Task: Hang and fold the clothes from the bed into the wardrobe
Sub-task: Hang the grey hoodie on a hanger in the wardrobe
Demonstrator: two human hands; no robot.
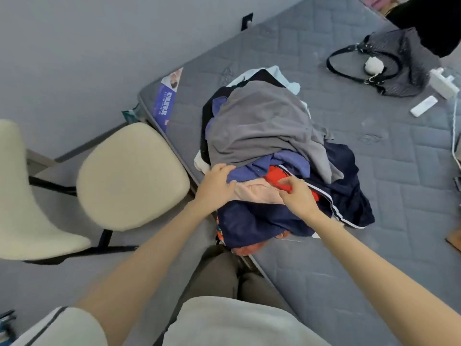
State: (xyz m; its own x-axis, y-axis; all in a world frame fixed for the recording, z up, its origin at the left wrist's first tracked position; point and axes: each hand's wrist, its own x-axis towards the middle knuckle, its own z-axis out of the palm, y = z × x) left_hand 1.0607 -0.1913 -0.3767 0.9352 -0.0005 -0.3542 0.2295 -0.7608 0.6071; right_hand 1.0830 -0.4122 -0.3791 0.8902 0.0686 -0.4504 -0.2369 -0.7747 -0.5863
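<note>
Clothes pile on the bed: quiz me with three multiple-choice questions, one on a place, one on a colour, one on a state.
1. Where does the dark handbag lie?
A on the chair
B on the mattress, beyond the clothes pile
C on the floor

2. What colour is the top garment of the heap?
A grey
B yellow
C green

3. What is the right hand doing?
A holding a hanger
B lying flat on the mattress
C pinching the red garment

Answers:
1 B, it sits on the quilted surface past the heap.
2 A, grey cloth drapes over the rest.
3 C, thumb and fingers close on red cloth.
</note>
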